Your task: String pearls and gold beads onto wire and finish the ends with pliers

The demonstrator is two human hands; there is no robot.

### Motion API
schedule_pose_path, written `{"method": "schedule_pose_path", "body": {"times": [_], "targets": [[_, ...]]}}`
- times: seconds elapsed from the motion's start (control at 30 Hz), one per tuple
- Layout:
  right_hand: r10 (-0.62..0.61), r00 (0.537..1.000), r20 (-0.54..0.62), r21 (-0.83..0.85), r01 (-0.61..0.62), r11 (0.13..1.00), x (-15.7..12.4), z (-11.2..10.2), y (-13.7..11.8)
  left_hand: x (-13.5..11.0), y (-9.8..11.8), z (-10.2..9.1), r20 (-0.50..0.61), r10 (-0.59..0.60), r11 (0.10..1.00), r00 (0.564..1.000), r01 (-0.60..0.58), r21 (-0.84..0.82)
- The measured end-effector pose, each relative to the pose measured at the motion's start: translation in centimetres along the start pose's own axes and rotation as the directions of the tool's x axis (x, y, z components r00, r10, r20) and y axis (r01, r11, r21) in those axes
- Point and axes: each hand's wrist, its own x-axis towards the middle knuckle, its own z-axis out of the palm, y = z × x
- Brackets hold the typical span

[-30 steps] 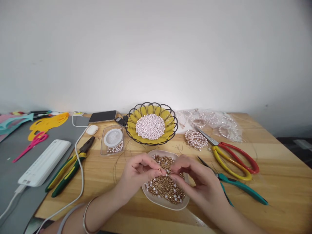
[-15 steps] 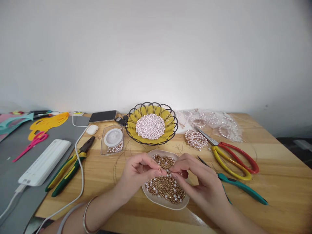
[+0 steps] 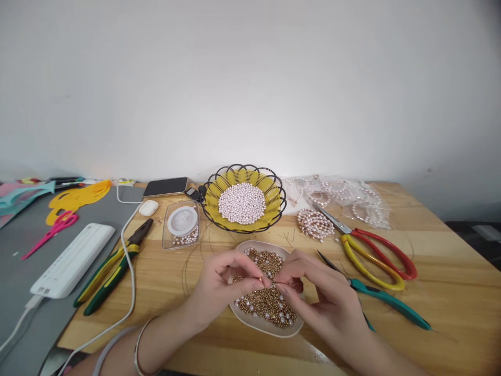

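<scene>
Nearest the bench (image 3: 450,271) edge, the left hand (image 3: 221,282) has its grip clenched, thumb and forefinger, on a small gold bead (image 3: 261,279), while the right hand (image 3: 323,295) meets it fingertip to fingertip with its grip pinched tight, its contents too small to tell. Both hover just above the oval dish (image 3: 270,330) of gold beads (image 3: 268,309), with teal pliers (image 3: 391,303) just right of it and green-yellow pliers (image 3: 109,271) well left. Farther back stand the red-yellow scissors (image 3: 376,256), a clear box (image 3: 180,224) and the wire basket (image 3: 278,201) of pearls (image 3: 241,202)
</scene>
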Motion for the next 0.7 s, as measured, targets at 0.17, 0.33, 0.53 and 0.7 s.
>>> {"method": "schedule_pose_path", "body": {"times": [0.17,0.33,0.53,0.7], "targets": [[0.016,1.000,-0.008,0.026,-0.016,1.000,-0.17,0.14,-0.01,-0.15,-0.14,0.00,0.001,0.053,0.998,0.999,-0.053,0.039],[0.066,0.998,-0.012,0.055,-0.065,0.996,-0.34,0.44,0.02,-0.19,0.06,0.25,0.010,0.058,0.996,0.998,-0.058,0.073],[0.126,0.992,0.005,0.110,-0.126,0.986,-0.18,0.71,-0.27,-0.27,-0.02,0.42,-0.006,0.087,0.992,0.996,-0.086,0.094],[0.207,0.977,0.045,0.144,-0.211,0.967,-0.08,0.72,-0.21,-0.10,0.04,0.35,-0.017,0.136,0.987,0.991,-0.134,0.084]]}}
